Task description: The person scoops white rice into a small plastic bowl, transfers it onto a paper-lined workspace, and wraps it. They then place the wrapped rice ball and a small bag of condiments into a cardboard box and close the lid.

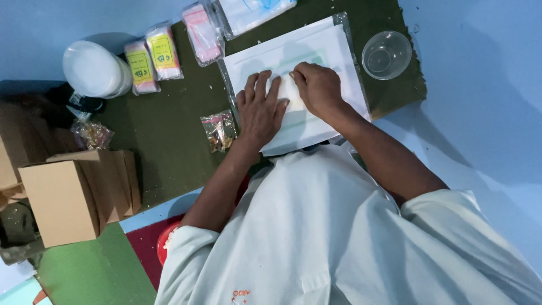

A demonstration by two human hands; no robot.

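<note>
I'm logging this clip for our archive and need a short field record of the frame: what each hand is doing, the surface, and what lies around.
left hand: left hand lies flat, fingers spread, on the white sheet stack
right hand: right hand presses, fingers curled, on the same stack
surface: dark green mat
right of stack: clear plastic cup, looks empty
left of stack: small filled bag; yellow-labelled packets; pink packet
far left: white lid stack; cardboard boxes
</note>
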